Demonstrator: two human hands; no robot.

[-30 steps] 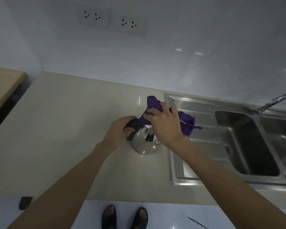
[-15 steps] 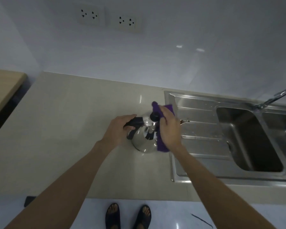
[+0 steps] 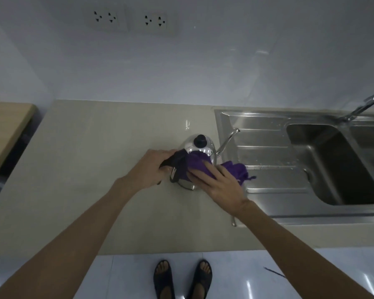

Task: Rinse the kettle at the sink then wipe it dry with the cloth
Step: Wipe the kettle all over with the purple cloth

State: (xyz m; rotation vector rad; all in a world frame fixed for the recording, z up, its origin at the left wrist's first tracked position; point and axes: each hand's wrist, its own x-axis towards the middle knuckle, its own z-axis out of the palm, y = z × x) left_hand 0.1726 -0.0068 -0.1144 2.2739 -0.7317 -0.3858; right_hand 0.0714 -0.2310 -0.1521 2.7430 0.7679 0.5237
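Head view: we see steel kettle (image 3: 200, 152) standing on desk (image 3: 91, 160), just beside sink (image 3: 268, 147). Left hand (image 3: 152, 169) grips black handle. Right hand (image 3: 218, 182), fingers spread flat, presses purple cloth (image 3: 235, 169) on kettle's near side. Half second ago cloth sat on spout side; now lower, nearer us. We think rinse done, drying well along.

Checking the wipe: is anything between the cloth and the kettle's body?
Nothing visible. The right hand presses the cloth straight onto the kettle; the left hand grips only its handle.
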